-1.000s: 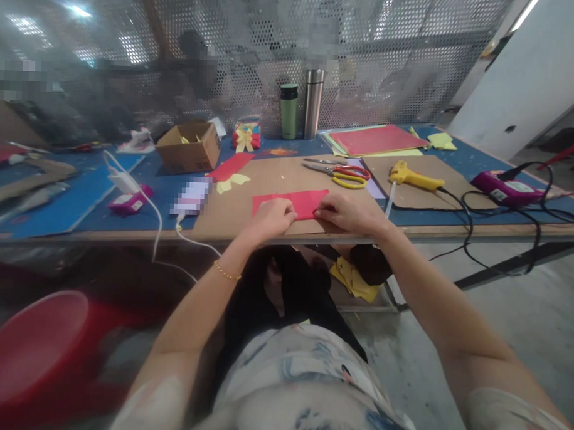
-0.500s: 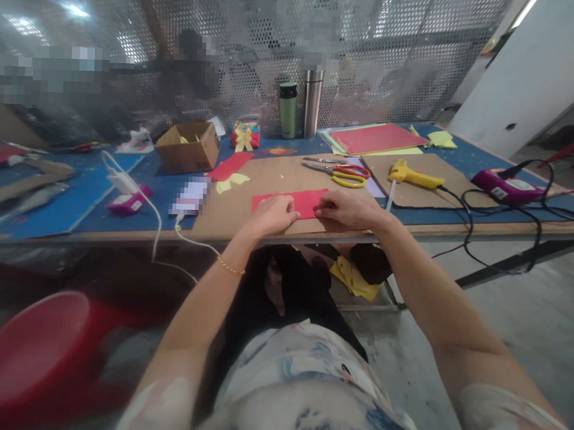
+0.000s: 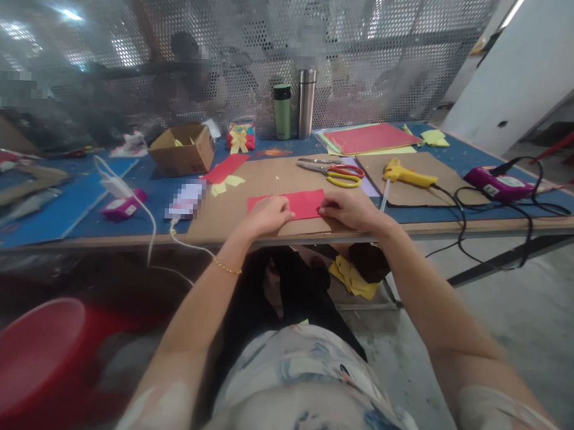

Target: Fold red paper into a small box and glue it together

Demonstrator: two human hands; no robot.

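A red rectangular sheet point(image 3: 304, 203), paper or felt, lies flat on a brown cardboard mat point(image 3: 221, 219) at the table's front edge. My left hand point(image 3: 269, 214) rests over its left front part, fingers curled and thumb pressed onto the surface. At the right end my right hand point(image 3: 350, 211) pinches the sheet's edge between thumb and fingers. Just behind the sheet lie red-handled scissors point(image 3: 357, 171) and yellow-handled scissors point(image 3: 344, 180). Part of the sheet is hidden under both hands.
A yellow glue gun point(image 3: 411, 175) lies on another cardboard piece at right, its cord running to a purple box point(image 3: 498, 183). Behind stand a cardboard box point(image 3: 183, 150), a green tumbler point(image 3: 282, 114) and a steel flask point(image 3: 306, 106). A phone point(image 3: 186, 199) with a white cable lies left.
My right hand has shifted slightly to the right along the sheet's right end. My left hand stays about where it was on the sheet. The whole view has moved a little.
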